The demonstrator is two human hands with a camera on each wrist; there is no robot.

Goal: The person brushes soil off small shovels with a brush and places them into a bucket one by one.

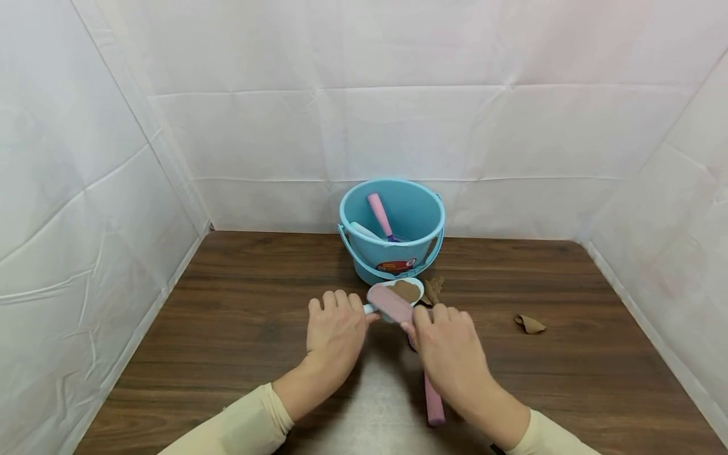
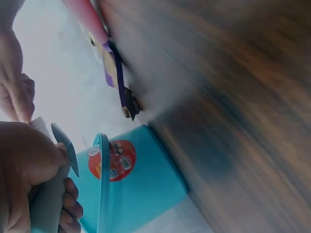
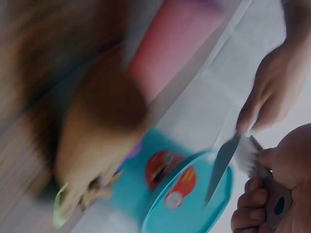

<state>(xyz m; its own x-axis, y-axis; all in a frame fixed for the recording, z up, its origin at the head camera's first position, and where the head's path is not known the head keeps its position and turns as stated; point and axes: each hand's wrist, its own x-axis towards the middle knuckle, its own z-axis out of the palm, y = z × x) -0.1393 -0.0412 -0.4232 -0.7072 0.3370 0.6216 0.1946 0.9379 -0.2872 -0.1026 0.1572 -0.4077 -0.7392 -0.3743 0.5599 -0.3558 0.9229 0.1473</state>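
Observation:
My left hand [image 1: 337, 335] grips the light-blue handle of a small shovel [image 1: 421, 285], whose pale-rimmed blade carries a brown patch. My right hand [image 1: 452, 341] grips a pink brush-like tool [image 1: 392, 304], laid across the blade and blurred. In the right wrist view the brush-like tool [image 3: 247, 156] has a bristly pale end near the thin shovel blade [image 3: 222, 162]. A light-blue bucket [image 1: 375, 253] stands just beyond both hands. Below the right hand a pink-handled tool [image 1: 434, 404] lies on the table, its purple head partly hidden.
Inside the bucket stand a pink-handled tool [image 1: 380, 215] and a light-blue handle [image 1: 364, 231]. Crumpled brown pieces lie beside the bucket [image 1: 347, 215] and farther right, one being a curled brown scrap [image 1: 530, 324]. White sheets [image 1: 398, 126] enclose the wooden table [image 1: 256, 316].

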